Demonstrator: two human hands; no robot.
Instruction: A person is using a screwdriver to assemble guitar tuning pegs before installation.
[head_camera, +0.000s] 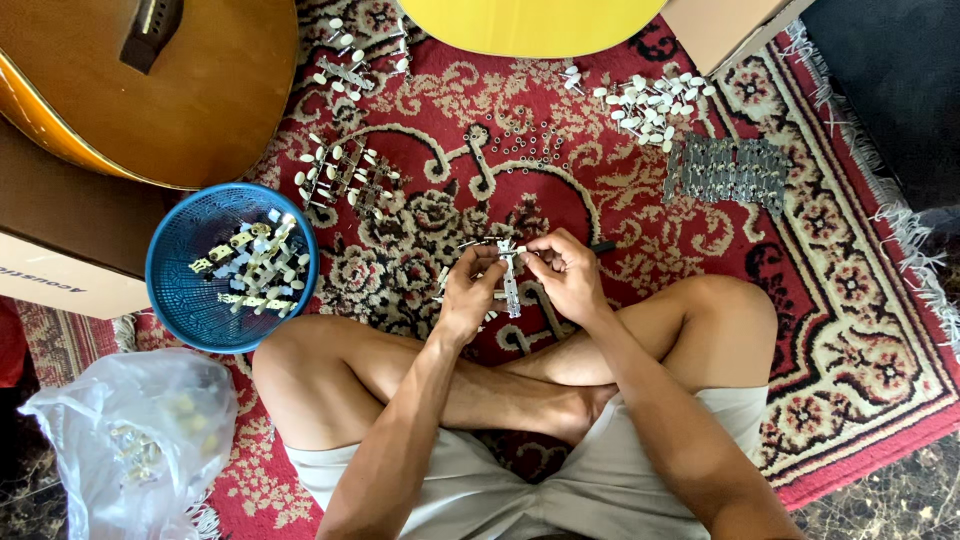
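Note:
I sit cross-legged on a red patterned rug (840, 330). My left hand (468, 295) and my right hand (567, 275) meet in front of my knees, both gripping a silver guitar tuner strip with white knobs (511, 277) that hangs upright between the fingers. A dark slender tool (601, 246) sticks out to the right past my right hand; whether the hand holds it I cannot tell. A few loose tuner parts lie on the rug just under my left hand.
A blue mesh basket (175, 290) at the left holds several tuner strips. More strips (340, 172), white knobs (650, 102), small washers (525, 145) and grey plates (728, 170) lie on the rug. Brown guitar body (140, 90), yellow guitar body (530, 22), cardboard boxes (60, 250), plastic bag (130, 440).

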